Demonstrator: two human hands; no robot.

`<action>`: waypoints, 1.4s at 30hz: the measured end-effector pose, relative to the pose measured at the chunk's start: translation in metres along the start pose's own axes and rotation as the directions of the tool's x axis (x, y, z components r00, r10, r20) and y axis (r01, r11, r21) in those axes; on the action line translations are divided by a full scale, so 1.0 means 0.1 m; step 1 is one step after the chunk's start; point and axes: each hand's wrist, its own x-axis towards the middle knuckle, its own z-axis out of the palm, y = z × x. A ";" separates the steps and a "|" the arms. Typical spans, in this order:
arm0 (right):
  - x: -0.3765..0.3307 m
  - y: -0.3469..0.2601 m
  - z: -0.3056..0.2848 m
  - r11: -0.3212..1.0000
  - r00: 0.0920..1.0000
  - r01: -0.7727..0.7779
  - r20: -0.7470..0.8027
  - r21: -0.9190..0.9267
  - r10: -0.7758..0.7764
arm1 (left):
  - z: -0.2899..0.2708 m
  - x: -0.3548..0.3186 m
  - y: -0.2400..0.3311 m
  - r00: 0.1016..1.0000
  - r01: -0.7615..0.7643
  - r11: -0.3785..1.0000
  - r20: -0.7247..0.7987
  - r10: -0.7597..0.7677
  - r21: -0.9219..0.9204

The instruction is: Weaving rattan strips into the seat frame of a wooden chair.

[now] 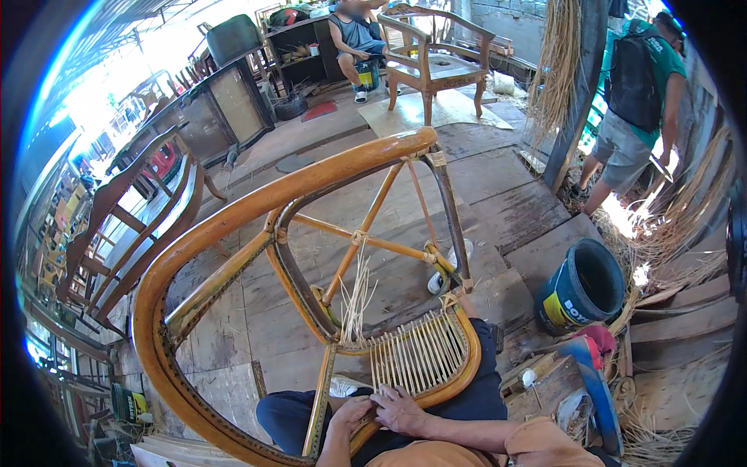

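Note:
A rattan chair frame [284,187] with a large curved rim lies tilted across my lap. Pale cane strips [416,354] run side by side over one rounded panel of it, and a bundle of loose strand ends [358,300] sticks up beside that panel. My left hand [354,411] is closed at the panel's near edge. Right beside it, my right hand [399,410] has its fingers bent over the same edge, where the strips end. Whatever thin piece the fingertips pinch is hidden by the hands.
A dark bucket [580,286] stands at right, near a wooden box [545,385] and loose fibre [677,233]. Carved wooden chairs stand at left [128,233] and far centre [436,66]. One person [358,39] sits at the back; another, with a backpack [634,78], bends at right.

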 end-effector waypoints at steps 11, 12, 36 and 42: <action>0.00 -0.03 -0.07 1.000 1.000 0.003 0.004 -0.006 -0.003 | 0.09 -0.09 0.09 1.000 0.015 1.000 -0.024 -0.015 -0.020; 0.00 -0.02 -0.06 1.000 1.000 0.005 0.006 -0.008 -0.005 | 0.13 -0.13 0.12 0.999 0.015 1.000 -0.038 -0.016 -0.019; 0.02 -0.04 -0.06 0.999 1.000 0.005 -0.012 -0.036 -0.005 | 0.17 -0.20 0.20 1.000 0.008 1.000 0.002 -0.008 0.019; 0.01 -0.03 -0.06 0.999 1.000 0.004 0.029 -0.044 -0.003 | 0.16 -0.20 0.20 1.000 -0.014 0.999 0.004 0.014 0.049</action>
